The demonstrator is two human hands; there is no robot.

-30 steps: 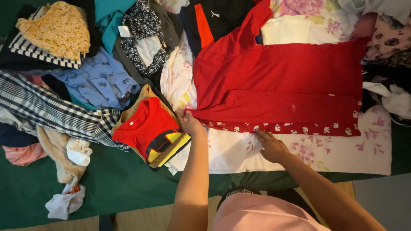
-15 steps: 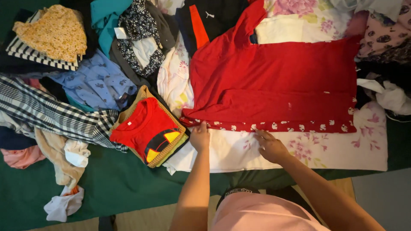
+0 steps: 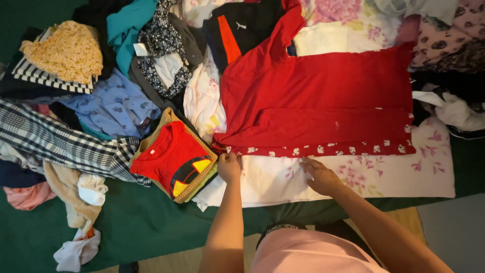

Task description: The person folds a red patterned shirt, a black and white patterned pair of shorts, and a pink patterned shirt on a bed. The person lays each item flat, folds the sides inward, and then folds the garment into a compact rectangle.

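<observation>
The red garment lies spread flat over a pale floral sheet, its long axis running left to right across the view, with a printed hem band of small white figures along the edge nearest the person. That band lies just beyond both sets of fingers. The left hand is at the garment's near left corner, fingers curled together and seemingly pinching the hem there, though the grip itself is hidden by the knuckles. The right hand rests flat on the sheet just below the hem's middle, fingers together and not clamped on anything. The left hand is therefore the nearer to the cloth. The fabric looks soft, thin and lightly creased. Left of the garment sits a folded red top on a mustard-yellow piece, with a black-and-white checked shirt further left.
</observation>
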